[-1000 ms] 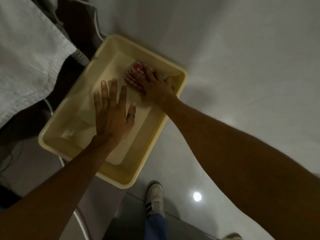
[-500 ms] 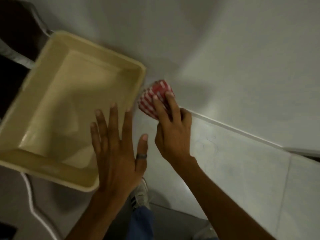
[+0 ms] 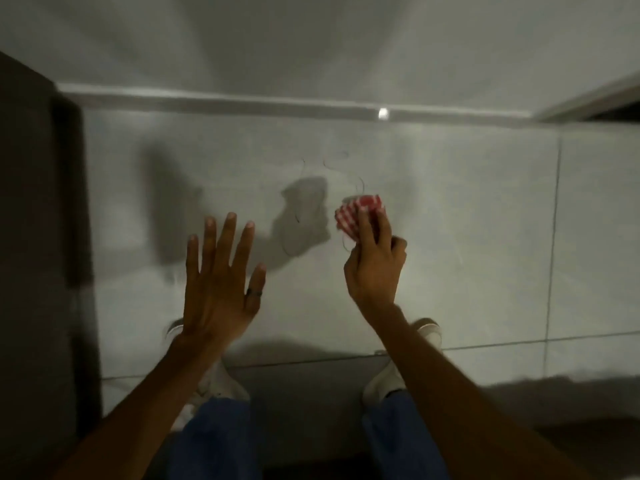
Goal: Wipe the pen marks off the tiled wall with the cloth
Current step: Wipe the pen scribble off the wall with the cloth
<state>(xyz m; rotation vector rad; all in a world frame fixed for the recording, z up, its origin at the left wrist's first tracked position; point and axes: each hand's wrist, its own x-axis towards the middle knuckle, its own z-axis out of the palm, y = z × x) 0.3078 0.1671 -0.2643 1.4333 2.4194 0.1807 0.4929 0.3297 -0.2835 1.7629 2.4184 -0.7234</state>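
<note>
The right hand point(image 3: 375, 261) is clamped on the bunched checked cloth point(image 3: 358, 214) against the tiled wall point(image 3: 485, 220). Thin pen marks point(image 3: 329, 164) lie just above and left of it, nearer this hand. The left hand point(image 3: 218, 289) is spread, empty.

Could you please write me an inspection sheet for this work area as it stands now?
Surface: tiled wall, pale and glossy, grout lines visible, a lamp glare near its top edge.
Job's things: red checked cloth bunched up; thin pen marks above and left of it, not yet wiped.
Clutter: nothing seen.
Grippers: right hand grips the cloth at the wall; left hand open, fingers spread, a ring on one finger.
Cables: nothing seen.
Surroundings: dark panel at the left; white shoes and blue trousers below; dim, blurred light.
</note>
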